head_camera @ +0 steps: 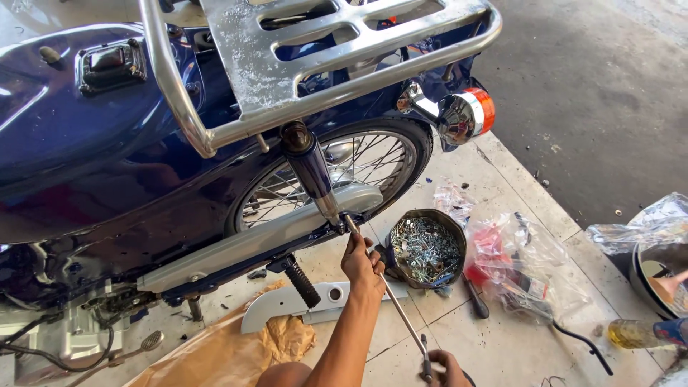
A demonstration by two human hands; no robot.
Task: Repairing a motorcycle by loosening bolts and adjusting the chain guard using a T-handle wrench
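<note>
Long metal rod tool (393, 301) runs from the shock absorber (312, 170) base by the rear wheel (373, 161) down to the tiles. Left hand (362, 264) wrapped tight round its upper shaft, right hand (446, 365) closed on the handle end. One round tin of bolts (425, 249) just beside, w/ clear plastic bags (516, 261) next to it

Both forearms are bare to the elbow, with no sleeve, glove, watch or ring in view; the left hand (362, 264) shows whole, the right hand (448, 367) is cropped by the frame's lower edge.
</note>
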